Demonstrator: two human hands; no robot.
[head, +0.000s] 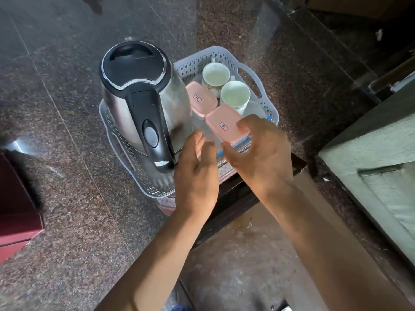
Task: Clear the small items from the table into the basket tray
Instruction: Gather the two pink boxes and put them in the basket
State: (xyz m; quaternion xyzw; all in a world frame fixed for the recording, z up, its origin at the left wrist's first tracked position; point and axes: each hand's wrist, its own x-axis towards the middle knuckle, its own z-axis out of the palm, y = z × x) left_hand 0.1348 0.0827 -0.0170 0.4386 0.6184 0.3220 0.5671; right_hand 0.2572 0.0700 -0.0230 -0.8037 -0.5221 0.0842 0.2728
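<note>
Basket tray: white perforated plastic, centre of frame, sitting on the dark speckled stone surface. Already loaded.

Left part of tray: steel kettle with black lid and handle, upright, handle running toward bottom of frame.

Just right of kettle: clear container with pink lid, red-bordered label on top, touching or nearly touching the kettle side; can't tell which.

Upper right of tray: two white cups, upright, side by side, apparently empty.

Left hand: enters from bottom centre, forearm angled up toward the tray, back of hand to camera. Fingers extended and loose, spread lightly, tips just beside the kettle base and the near container's clear side. Not closed on anything; contact with the container can't be confirmed.

Near container: second clear box with pink lid, labelled, lower centre of tray, just in front of the first one and the nearer cup. Slightly tilted; whether its base is down on the tray is hidden.

Right hand: comes in from lower right, wrist bent inward. Thumb on the near edge of the lid, fingers curled over the right edge, so pinching this container.

Far right of frame: pale green box-like surface.
</note>
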